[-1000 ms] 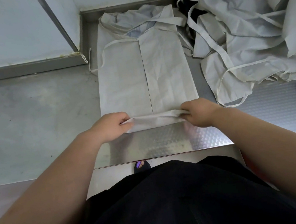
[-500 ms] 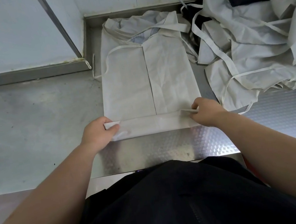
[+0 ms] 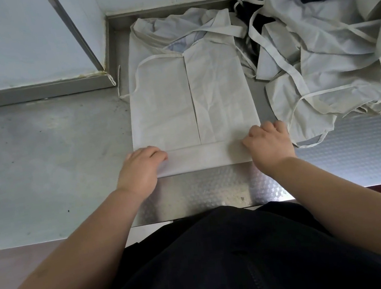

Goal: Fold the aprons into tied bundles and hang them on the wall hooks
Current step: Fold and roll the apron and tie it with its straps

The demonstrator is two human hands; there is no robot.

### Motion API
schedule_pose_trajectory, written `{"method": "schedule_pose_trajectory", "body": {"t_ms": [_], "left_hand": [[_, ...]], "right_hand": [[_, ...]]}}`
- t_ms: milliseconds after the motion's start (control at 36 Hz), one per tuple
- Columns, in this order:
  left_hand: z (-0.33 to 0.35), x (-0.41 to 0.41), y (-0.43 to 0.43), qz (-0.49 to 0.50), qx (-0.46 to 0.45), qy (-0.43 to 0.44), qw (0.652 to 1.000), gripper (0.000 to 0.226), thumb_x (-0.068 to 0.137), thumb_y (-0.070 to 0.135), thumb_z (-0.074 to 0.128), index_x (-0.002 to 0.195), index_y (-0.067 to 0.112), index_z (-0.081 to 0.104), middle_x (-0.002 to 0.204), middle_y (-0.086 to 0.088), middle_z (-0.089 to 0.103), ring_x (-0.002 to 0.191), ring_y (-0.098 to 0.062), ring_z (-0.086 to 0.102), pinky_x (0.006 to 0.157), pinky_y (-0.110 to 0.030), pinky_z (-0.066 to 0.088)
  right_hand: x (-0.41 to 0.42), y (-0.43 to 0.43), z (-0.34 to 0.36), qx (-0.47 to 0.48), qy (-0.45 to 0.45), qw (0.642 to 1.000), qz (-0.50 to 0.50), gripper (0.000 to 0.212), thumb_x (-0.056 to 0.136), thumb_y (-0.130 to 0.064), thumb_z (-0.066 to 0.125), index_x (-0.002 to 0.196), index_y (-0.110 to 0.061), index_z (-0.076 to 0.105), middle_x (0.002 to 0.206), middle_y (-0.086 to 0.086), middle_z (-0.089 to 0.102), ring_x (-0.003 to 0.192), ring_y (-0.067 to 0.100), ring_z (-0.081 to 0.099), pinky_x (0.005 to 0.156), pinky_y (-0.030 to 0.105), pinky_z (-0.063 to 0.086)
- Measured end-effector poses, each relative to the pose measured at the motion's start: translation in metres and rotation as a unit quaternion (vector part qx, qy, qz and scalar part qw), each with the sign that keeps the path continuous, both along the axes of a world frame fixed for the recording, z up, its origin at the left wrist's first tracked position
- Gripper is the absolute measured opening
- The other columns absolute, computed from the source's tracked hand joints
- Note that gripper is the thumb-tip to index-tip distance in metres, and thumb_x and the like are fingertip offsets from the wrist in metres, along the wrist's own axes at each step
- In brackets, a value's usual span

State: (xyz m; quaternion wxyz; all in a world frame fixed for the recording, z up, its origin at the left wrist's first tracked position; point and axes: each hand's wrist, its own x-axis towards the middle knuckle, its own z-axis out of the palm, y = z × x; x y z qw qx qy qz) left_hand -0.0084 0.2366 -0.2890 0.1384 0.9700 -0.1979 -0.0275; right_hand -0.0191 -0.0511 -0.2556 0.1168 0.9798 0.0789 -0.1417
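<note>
Rolling the folded apron [image 3: 191, 100] up from its near hem: one flat band [image 3: 204, 157] is turned across the full width. Left hand [image 3: 139, 168] grips the band's left end and right hand [image 3: 268, 145] its right end, fingers curled over the cloth, hands well apart. The apron lies lengthwise on the steel bench [image 3: 42, 164], neck and ties [image 3: 156, 57] at its far end.

To do it well:
- Turn both ends together so the band stays square to the centre seam.
- Press flat after each turn, same depth each time.
- Leave the ties free for the knot.

Room:
- The apron's far end is bunched against the raised steel lip [image 3: 166, 8], so roll along the cloth, don't shove it.
- Loose apron pile [image 3: 324, 61] sits just right of the apron. One loop [image 3: 313, 142] lies beside the right hand and could snag.
- Bench surface shows left of the apron and between it and the bench's near edge.
</note>
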Motion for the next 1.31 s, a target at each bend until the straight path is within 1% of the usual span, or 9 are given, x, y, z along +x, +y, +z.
{"method": "schedule_pose_trajectory", "body": {"t_ms": [111, 194, 333, 444, 639, 833, 945, 1195, 1306], "left_hand": [[0.009, -0.001, -0.004, 0.036, -0.016, 0.072, 0.997, 0.037, 0.076, -0.006, 0.048, 0.106, 0.007, 0.066, 0.111, -0.008, 0.061, 0.102, -0.034, 0.054, 0.087, -0.039, 0.045], [0.014, -0.004, -0.006, 0.042, -0.020, 0.106, 0.993, 0.052, 0.077, 0.043, 0.036, 0.110, 0.014, 0.064, 0.115, -0.002, 0.057, 0.109, -0.029, 0.050, 0.091, -0.037, 0.043], [0.020, -0.002, -0.012, 0.041, 0.036, 0.177, 0.983, 0.089, 0.051, 0.087, 0.044, 0.124, 0.036, 0.049, 0.124, 0.012, 0.040, 0.121, -0.013, 0.033, 0.102, -0.036, 0.034], [0.021, 0.004, -0.009, 0.040, 0.020, 0.184, 0.982, 0.068, 0.065, 0.053, 0.075, 0.124, 0.033, 0.049, 0.125, 0.011, 0.041, 0.122, -0.014, 0.034, 0.098, -0.031, 0.034], [0.028, 0.020, -0.003, 0.098, -0.080, 0.211, 0.969, 0.025, 0.081, 0.026, 0.058, 0.103, 0.022, 0.069, 0.106, 0.005, 0.062, 0.102, -0.014, 0.055, 0.083, -0.023, 0.040], [0.030, 0.039, 0.001, 0.204, -0.165, 0.255, 0.931, 0.012, 0.087, 0.013, 0.055, 0.087, 0.020, 0.065, 0.074, 0.007, 0.058, 0.066, -0.011, 0.050, 0.055, -0.026, 0.034], [0.025, 0.046, 0.010, 0.263, -0.182, 0.240, 0.917, 0.004, 0.086, 0.019, 0.061, 0.082, 0.018, 0.062, 0.078, -0.001, 0.059, 0.069, -0.019, 0.051, 0.056, -0.028, 0.034], [0.017, 0.048, 0.005, 0.342, -0.124, 0.160, 0.918, 0.025, 0.088, 0.031, 0.062, 0.089, 0.009, 0.052, 0.076, -0.003, 0.055, 0.081, -0.027, 0.053, 0.066, -0.032, 0.038], [0.012, 0.044, 0.004, 0.325, -0.091, 0.130, 0.932, 0.033, 0.087, 0.030, 0.063, 0.110, 0.009, 0.051, 0.108, -0.012, 0.059, 0.099, -0.033, 0.056, 0.078, -0.038, 0.045]], "right_hand": [[0.000, -0.001, -0.003, 0.062, 0.034, 0.997, -0.004, 0.036, 0.093, -0.041, 0.045, 0.123, -0.023, 0.053, 0.121, -0.002, 0.054, 0.117, 0.022, 0.044, 0.100, 0.037, 0.021], [-0.002, -0.006, -0.001, 0.108, 0.087, 0.990, 0.002, 0.070, 0.081, -0.070, 0.045, 0.137, -0.028, 0.041, 0.131, -0.001, 0.045, 0.123, 0.019, 0.043, 0.107, 0.035, 0.019], [-0.002, -0.008, -0.001, 0.113, 0.075, 0.991, 0.008, 0.055, 0.092, -0.060, 0.037, 0.137, -0.028, 0.041, 0.132, -0.002, 0.045, 0.118, 0.020, 0.048, 0.104, 0.032, 0.024], [0.002, -0.007, 0.001, 0.141, 0.055, 0.988, -0.009, 0.039, 0.101, -0.042, 0.029, 0.126, -0.028, 0.056, 0.122, -0.001, 0.053, 0.108, 0.023, 0.054, 0.093, 0.031, 0.032], [0.012, -0.009, 0.016, 0.153, 0.139, 0.978, -0.027, 0.059, 0.084, -0.065, 0.049, 0.135, -0.037, 0.044, 0.127, -0.006, 0.045, 0.114, 0.019, 0.051, 0.096, 0.031, 0.035], [0.031, -0.019, 0.004, 0.202, 0.104, 0.968, -0.104, 0.020, 0.092, -0.027, 0.050, 0.100, -0.019, 0.066, 0.095, 0.001, 0.059, 0.093, 0.026, 0.058, 0.079, 0.033, 0.044], [0.047, -0.025, 0.008, 0.303, 0.105, 0.924, -0.208, 0.018, 0.093, -0.027, 0.055, 0.084, -0.012, 0.058, 0.070, -0.002, 0.050, 0.078, 0.025, 0.054, 0.067, 0.032, 0.043], [0.059, -0.015, 0.005, 0.297, 0.089, 0.880, -0.361, 0.049, 0.084, -0.026, 0.060, 0.128, -0.013, 0.043, 0.109, 0.008, 0.058, 0.100, 0.028, 0.058, 0.084, 0.036, 0.049], [0.056, -0.009, 0.002, 0.289, 0.062, 0.876, -0.382, 0.044, 0.087, -0.032, 0.054, 0.121, -0.009, 0.039, 0.093, 0.006, 0.053, 0.088, 0.027, 0.052, 0.085, 0.040, 0.047]]}}
